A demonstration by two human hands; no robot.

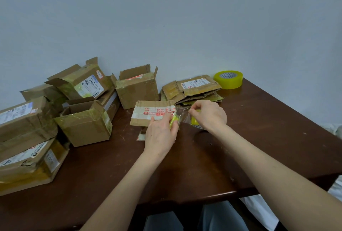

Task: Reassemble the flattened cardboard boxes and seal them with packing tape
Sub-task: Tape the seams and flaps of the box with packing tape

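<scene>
A small cardboard box [151, 112] with red print and white tape lies at the middle of the brown table [259, 138]. My left hand [160, 134] rests against its right end and grips a yellow-green cutter [173, 121]. My right hand [209, 115] grips a yellow tape roll [195, 120], mostly hidden under the palm, and pinches a clear strip of tape [182, 113] stretched toward the box. Flattened boxes [192, 90] are stacked just behind my hands.
A second yellow tape roll [229, 79] stands at the back right by the wall. Several assembled boxes [83, 121] crowd the left half of the table, some open-topped [137, 86]. The table's edge runs close on the right and front.
</scene>
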